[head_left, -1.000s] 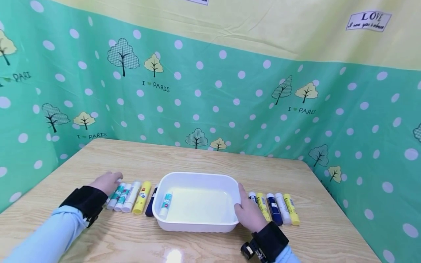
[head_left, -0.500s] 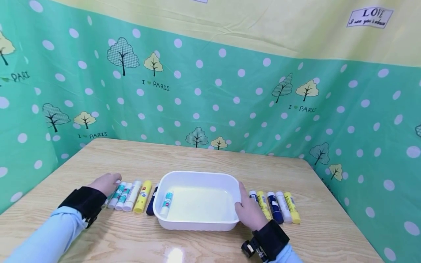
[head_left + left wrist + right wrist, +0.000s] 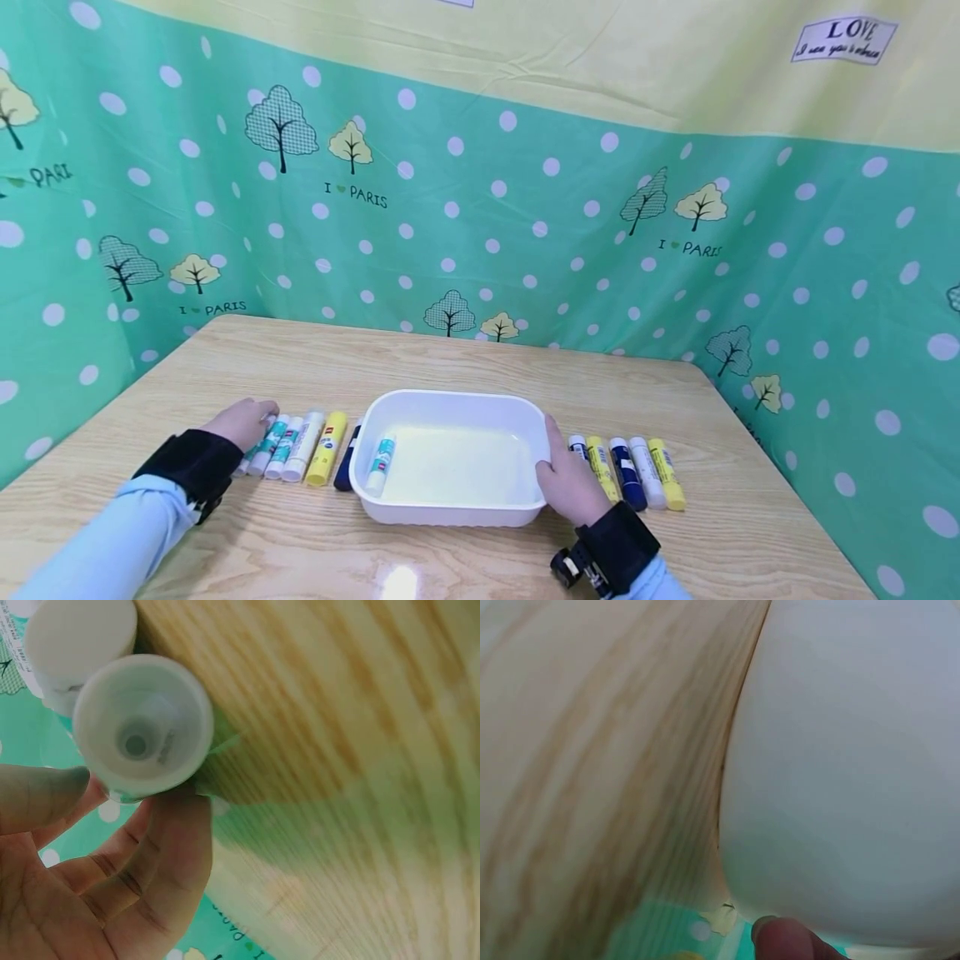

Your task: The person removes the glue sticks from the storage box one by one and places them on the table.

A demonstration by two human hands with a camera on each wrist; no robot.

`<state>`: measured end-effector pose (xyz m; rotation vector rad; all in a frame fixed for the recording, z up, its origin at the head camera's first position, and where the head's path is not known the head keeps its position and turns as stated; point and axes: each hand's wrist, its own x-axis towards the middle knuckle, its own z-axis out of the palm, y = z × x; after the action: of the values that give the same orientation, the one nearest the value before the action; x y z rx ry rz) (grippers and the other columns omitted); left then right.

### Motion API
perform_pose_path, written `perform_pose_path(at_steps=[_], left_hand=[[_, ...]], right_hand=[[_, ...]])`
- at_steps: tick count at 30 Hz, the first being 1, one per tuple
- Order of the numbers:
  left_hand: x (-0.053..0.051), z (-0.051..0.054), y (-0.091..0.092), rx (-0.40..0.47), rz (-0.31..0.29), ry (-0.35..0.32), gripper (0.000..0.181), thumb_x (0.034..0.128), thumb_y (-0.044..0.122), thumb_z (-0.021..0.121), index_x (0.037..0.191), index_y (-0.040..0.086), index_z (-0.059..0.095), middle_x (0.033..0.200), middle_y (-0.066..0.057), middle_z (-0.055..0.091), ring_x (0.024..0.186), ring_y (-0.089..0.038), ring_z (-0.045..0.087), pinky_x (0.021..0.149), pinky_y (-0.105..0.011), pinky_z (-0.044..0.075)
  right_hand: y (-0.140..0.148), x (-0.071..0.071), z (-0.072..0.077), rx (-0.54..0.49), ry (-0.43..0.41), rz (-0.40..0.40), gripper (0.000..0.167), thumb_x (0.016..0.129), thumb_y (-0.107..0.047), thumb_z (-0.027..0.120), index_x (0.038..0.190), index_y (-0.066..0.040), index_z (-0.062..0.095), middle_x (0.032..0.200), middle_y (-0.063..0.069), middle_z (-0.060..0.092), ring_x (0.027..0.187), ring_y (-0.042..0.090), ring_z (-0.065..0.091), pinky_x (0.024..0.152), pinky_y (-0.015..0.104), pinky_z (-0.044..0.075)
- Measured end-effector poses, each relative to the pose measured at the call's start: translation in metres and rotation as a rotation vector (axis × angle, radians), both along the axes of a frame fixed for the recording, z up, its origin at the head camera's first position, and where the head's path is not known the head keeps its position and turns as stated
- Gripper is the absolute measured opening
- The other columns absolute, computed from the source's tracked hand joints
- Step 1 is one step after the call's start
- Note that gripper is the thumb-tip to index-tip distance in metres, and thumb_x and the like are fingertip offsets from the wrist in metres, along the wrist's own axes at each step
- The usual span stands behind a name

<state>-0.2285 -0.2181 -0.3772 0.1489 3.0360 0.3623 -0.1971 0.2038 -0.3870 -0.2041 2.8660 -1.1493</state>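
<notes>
At the left end of a row of glue sticks, my left hand [image 3: 243, 423] pinches a teal-and-white glue stick [image 3: 142, 727]. The left wrist view shows its hollow white end, with thumb and fingers at its side; the head view mostly hides it behind the hand. Centrally on the table is a white plastic tub [image 3: 457, 517], with one teal-and-white glue stick [image 3: 380, 467] lying inside along its left wall. My right hand [image 3: 573, 492] grips the tub's right rim. In the right wrist view, a fingertip [image 3: 784, 941] shows beneath the tub's white wall.
Between left hand and tub lie more glue sticks, among them a white one [image 3: 303, 446], a yellow one [image 3: 326, 450] and a navy one [image 3: 347, 458]. Right of the tub is another row with a navy glue stick [image 3: 628, 475]. A patterned curtain [image 3: 480, 208] hangs behind the wooden table [image 3: 465, 567].
The left hand shifts very slightly at the end of the glue stick row. The right hand and tub stay in place; the head view tilts a little.
</notes>
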Motion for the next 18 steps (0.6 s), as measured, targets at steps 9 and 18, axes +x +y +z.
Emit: perform_pose_path(at_steps=[9, 18], left_hand=[[0.0006, -0.0019, 0.001, 0.013, 0.018, 0.006, 0.023, 0.0824, 0.0, 0.041, 0.101, -0.008, 0.053, 0.095, -0.03, 0.053, 0.085, -0.036, 0.051, 0.075, -0.048, 0.04], [0.0016, -0.0009, 0.0019, 0.033, 0.02, -0.001, 0.026, 0.0823, 0.001, 0.04, 0.103, -0.009, 0.052, 0.096, -0.03, 0.052, 0.087, -0.038, 0.05, 0.076, -0.049, 0.039]], right_hand=[[0.0004, 0.0003, 0.0002, -0.001, 0.005, 0.008, 0.061, 0.085, -0.008, 0.033, 0.139, -0.009, 0.004, 0.109, 0.028, 0.052, 0.048, 0.015, 0.049, 0.046, 0.028, 0.039], [0.0004, -0.0005, -0.0007, 0.006, 0.009, 0.007, 0.062, 0.085, -0.008, 0.034, 0.139, -0.01, 0.004, 0.114, 0.028, 0.049, 0.05, 0.014, 0.049, 0.047, 0.027, 0.039]])
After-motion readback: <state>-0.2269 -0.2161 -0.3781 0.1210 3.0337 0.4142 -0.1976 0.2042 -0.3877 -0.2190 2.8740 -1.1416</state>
